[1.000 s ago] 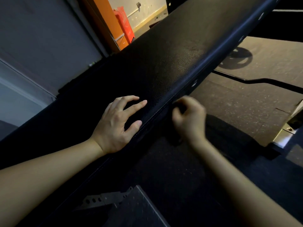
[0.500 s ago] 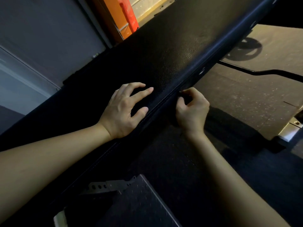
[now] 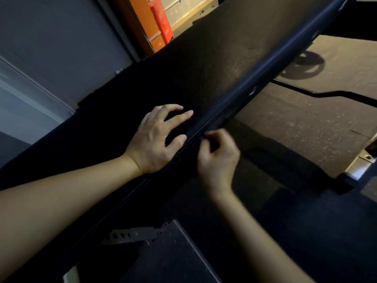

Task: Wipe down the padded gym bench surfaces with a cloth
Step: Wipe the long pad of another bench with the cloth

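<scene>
Head view, reading left to right: your left hand (image 3: 152, 139) lies open and flat on the dark padded bench (image 3: 220, 64), fingers spread, gripping nothing and bracing the pad that runs diagonally from lower left to upper right. Just beside it, your right hand (image 3: 219, 154) is curled closed against the stitched side edge (image 3: 175, 156) of the pad, blurred, and any cloth in that grip is too dark to make out. You seem to be wiping the side edge, so next run the right hand along that seam toward the far end, keeping the left planted for support.
</scene>
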Available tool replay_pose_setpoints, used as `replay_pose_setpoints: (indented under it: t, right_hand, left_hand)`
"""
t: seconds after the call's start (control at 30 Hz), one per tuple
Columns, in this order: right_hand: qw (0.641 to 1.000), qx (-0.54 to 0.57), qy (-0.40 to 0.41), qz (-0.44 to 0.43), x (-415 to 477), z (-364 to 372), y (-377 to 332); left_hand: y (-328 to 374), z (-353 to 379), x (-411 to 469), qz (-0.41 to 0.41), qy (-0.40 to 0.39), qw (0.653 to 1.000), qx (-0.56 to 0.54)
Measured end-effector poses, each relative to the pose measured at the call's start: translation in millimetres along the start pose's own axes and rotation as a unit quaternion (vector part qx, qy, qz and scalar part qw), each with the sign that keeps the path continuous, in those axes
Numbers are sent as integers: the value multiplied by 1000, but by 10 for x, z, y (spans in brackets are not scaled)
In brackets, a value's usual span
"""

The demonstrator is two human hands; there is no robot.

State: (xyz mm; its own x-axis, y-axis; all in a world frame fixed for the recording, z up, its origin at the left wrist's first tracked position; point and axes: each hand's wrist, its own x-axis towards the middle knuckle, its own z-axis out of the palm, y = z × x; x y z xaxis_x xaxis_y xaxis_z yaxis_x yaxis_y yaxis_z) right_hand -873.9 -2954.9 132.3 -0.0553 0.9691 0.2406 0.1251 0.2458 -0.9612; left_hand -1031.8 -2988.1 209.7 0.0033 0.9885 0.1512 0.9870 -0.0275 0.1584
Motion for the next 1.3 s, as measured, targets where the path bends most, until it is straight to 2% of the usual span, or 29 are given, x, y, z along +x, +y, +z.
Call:
replay_pose_setpoints:
  t: [0.1, 0.13, 0.17, 0.27, 0.37, 0.43, 0.5, 0.57, 0.6, 0.77, 0.9, 1.07, 1.17, 1.2, 1.3]
  right_hand:
    - [984, 72, -164, -4, -334, -33, -86]
    - [980, 85, -180, 9, -271, -91, -45]
    - [983, 85, -160, 23, -146, -165, 30]
    - [993, 83, -13, 84, 373, -454, 174]
    - [975, 125, 76, 169, 802, -637, 257]
    - [940, 210, 144, 226, 1001, -656, 256]
    - [867, 335, 210, 304, 1096, -613, 179]
    - [796, 431, 217, 365, 1060, -510, 91]
    - [788, 444, 201, 376, 1003, -440, 78]
    - [879, 333, 116, 322, 810, -381, 95]
    - [951, 200, 17, 234, 889, -533, 168]
    - [984, 89, -76, 138, 391, -335, 23]
    - [981, 51, -164, 87, 42, -248, -6]
    - [985, 41, -147, 78, 95, -267, 28]
    - [994, 39, -2, 97, 654, -388, 191]
  left_hand:
    - [-15, -5, 6, 2, 2, 1000, 1]
    - [-11, -8, 1, 3, 1, 1000, -1]
    - [-5, -11, 1, 3, 0, 1000, -3]
    - [0, -7, -6, -2, -6, 1000, -5]
    - [-10, -4, -9, -4, -6, 1000, -6]
    - [-9, -3, -4, -6, -5, 1000, -8]
    - [-11, 3, -3, -6, -3, 1000, -9]
    - [-11, 7, -7, -4, -1, 1000, -12]
    - [-14, 4, -6, -4, -1, 1000, -13]
    - [-22, 3, -8, -4, 1, 1000, -16]
    - [-17, 5, -2, -6, 1, 1000, -18]
    - [-10, 4, 0, -7, 2, 1000, -15]
    - [-12, -5, 4, -3, 0, 1000, -11]
    - [-12, -5, 1, -2, -2, 1000, -11]
    - [-6, -8, 3, -7, -4, 1000, -12]
